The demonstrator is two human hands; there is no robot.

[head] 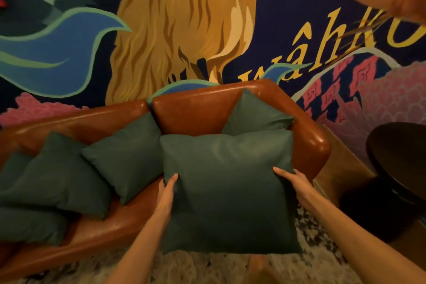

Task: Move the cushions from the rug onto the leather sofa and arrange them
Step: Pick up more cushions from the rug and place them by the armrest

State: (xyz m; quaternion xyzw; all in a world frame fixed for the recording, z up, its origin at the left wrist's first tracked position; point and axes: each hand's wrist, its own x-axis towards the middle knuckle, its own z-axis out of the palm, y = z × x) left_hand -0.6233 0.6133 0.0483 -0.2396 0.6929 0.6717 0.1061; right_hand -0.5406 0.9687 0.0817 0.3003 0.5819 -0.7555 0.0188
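Left hand: grasps the cushion at its left edge
Right hand: grasps its right edge
Place: between them, over the sofa

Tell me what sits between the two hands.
In the head view, one dark green cushion fills the gap, left hand and right hand holding its side edges.

- Yellow serif lettering on the dark blue mural, far wall, right side, reads "wâhk" and slants upward to the right.
- The "w" is partly hidden behind the back of the leather sofa.
- A rounded letter after the "k", perhaps "o", is cut off by the right edge.
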